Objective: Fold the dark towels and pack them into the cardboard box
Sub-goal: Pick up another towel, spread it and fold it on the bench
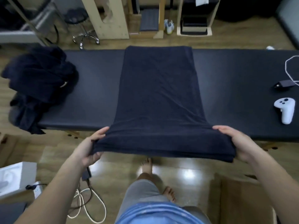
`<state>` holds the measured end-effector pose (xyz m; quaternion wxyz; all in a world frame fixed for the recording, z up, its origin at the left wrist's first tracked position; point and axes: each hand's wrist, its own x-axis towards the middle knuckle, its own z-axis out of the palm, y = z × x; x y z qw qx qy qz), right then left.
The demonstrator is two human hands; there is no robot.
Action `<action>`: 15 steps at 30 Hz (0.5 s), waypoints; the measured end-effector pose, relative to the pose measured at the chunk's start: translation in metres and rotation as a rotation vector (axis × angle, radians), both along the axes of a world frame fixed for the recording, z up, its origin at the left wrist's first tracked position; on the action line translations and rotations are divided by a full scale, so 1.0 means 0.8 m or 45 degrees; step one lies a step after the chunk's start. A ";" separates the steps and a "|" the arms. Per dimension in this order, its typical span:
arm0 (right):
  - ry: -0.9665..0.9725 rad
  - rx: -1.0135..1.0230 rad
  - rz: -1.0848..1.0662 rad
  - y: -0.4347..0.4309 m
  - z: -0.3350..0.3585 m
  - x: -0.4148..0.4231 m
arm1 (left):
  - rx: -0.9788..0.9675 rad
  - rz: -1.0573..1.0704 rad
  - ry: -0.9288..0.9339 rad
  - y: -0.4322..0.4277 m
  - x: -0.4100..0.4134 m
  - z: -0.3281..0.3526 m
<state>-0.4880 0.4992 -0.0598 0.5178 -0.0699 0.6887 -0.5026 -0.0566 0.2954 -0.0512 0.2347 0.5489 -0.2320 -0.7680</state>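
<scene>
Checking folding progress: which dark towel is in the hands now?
The flat towel in the middle, its near end gripped by the left hand and right hand; the others sit in a crumpled heap at left.

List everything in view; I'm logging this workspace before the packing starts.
towel: one, dark navy, spread across the table, near end lifted
towel pile: one heap, dark, table's left end
table: one, black, across the middle
controller: one, white, table's right end
cardboard box: one, brown, floor, lower right
white box: one, floor, lower left
floor cable: one, white, looped, lower left
stool: one, black seat, chrome base, beyond the table
left hand: one, grips the towel's near left corner
right hand: one, grips its near right corner
</scene>
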 end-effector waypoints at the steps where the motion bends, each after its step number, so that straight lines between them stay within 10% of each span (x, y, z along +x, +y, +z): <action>1: -0.131 -0.056 -0.066 -0.012 0.011 -0.007 | 0.004 0.050 0.117 -0.012 -0.005 0.015; 6: -0.206 -0.223 0.072 -0.061 0.047 -0.033 | -0.104 0.172 0.454 -0.062 -0.020 0.050; 15: 0.339 0.198 0.026 -0.184 -0.016 -0.064 | -0.389 -0.169 -0.472 -0.194 -0.090 -0.011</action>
